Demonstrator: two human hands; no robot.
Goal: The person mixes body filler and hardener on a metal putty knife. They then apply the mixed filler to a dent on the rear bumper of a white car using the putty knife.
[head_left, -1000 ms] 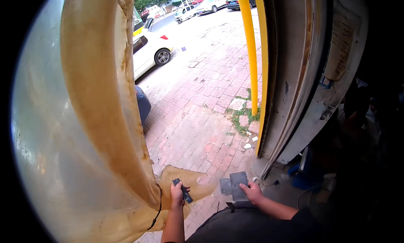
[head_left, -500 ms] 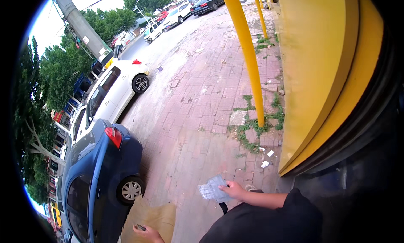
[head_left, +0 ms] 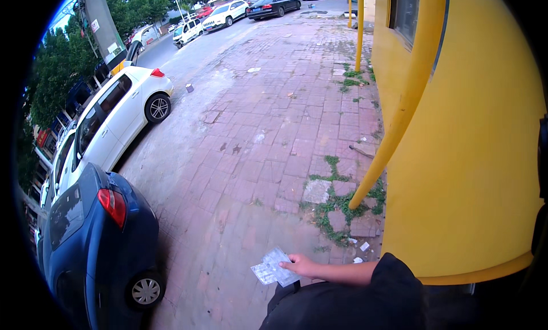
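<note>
My right hand [head_left: 303, 266] reaches out from a dark sleeve at the lower middle and holds a small clear plastic packet [head_left: 275, 267] over the red brick pavement [head_left: 251, 159]. The packet sticks out to the left of my fingers. My left hand is out of the picture.
A yellow wall [head_left: 474, 159] with a slanting yellow pole [head_left: 399, 113] stands on the right. A blue car [head_left: 94, 238] and a white car [head_left: 114, 119] are parked on the left. Weeds [head_left: 342, 204] grow among the bricks. More cars stand up the street.
The view has swung further right and forward. The brown cardboard and my left hand, seen at the lower edge before, have dropped out of view. My right hand still holds the packet.
</note>
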